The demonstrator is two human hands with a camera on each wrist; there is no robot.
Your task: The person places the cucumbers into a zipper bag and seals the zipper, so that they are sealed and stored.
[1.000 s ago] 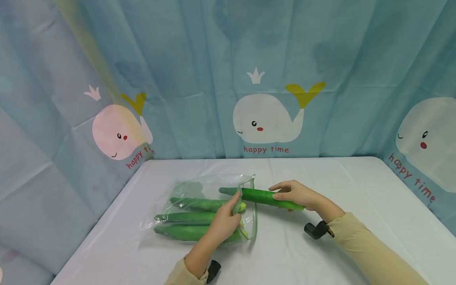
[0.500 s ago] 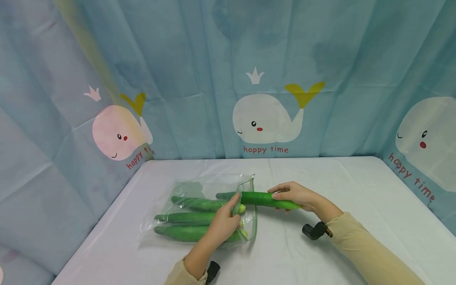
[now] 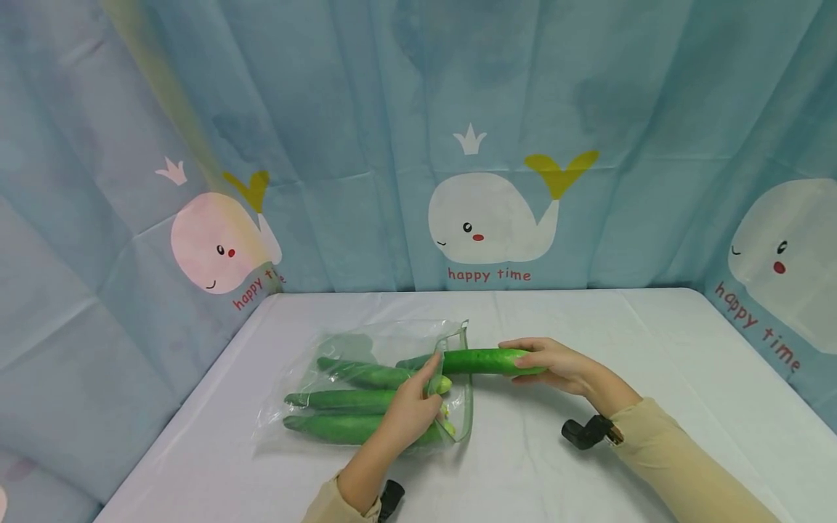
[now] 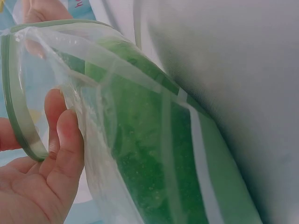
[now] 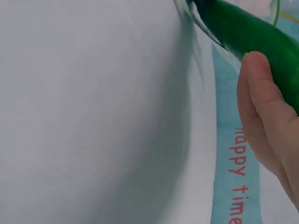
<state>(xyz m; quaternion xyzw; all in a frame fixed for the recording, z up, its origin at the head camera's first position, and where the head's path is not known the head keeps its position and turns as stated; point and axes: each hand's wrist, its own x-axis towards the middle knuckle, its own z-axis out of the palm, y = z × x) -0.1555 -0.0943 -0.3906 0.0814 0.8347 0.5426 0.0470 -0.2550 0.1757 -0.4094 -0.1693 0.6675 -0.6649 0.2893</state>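
Observation:
My right hand (image 3: 556,365) grips the pale end of a green cucumber (image 3: 484,362), fingers on its far side and thumb on the near side. The cucumber's dark end is inside the mouth of a clear zip bag (image 3: 405,333) with a green-edged opening. Three more cucumbers lie in the bag, a far one (image 3: 360,374), a middle one (image 3: 336,399) and a near one (image 3: 333,428). At the opening, my left hand (image 3: 412,410) holds the bag's near edge, its index finger pointing up along the film. In the left wrist view the green rim (image 4: 10,102) runs between the fingers.
A white cloth (image 3: 654,349) covers the table. Behind it hangs a blue curtain (image 3: 366,218) printed with whales. Small black cameras sit at the left wrist (image 3: 391,500) and the right wrist (image 3: 587,431).
The held cucumber has gone slightly farther left into the bag and lies more level. My right hand has shifted toward its pale end. The left hand has stayed put.

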